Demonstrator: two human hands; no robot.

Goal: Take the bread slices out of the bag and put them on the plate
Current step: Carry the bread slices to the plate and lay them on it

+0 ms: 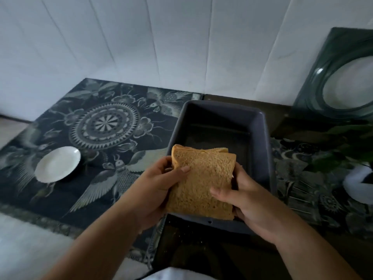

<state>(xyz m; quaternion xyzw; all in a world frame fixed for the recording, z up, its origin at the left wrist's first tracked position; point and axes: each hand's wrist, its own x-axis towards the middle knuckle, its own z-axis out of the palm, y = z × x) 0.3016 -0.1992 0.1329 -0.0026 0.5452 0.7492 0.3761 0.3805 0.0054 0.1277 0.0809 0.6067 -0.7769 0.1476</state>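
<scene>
- The stack of bread slices is hanging in the air over the near end of the dark grey tray, clear of its floor; at least 2 slices are showing at the fanned top corner, and I cannot tell the full count.
- No bag is showing anywhere around the bread, so the slices are looking already unwrapped.
- The left hand is gripping the stack's left edge, thumb lying flat across the top face.
- The right hand is clamping the right edge, thumb pressing on the face, fingers wrapping underneath.
- The white plate is sitting bare on the patterned mat, well apart to the left of the tray.
- Judging from this, the step in hand is carrying the stack leftward to the plate.
- Doing it well is meaning keeping the slices level and squeezing only lightly, since soft bread is denting and tearing easily.
- The offset upper slice is at risk of sliding off, so keeping both thumbs on top is helping.
- Lifting over the tray's left wall before moving sideways is avoiding a snag.
</scene>
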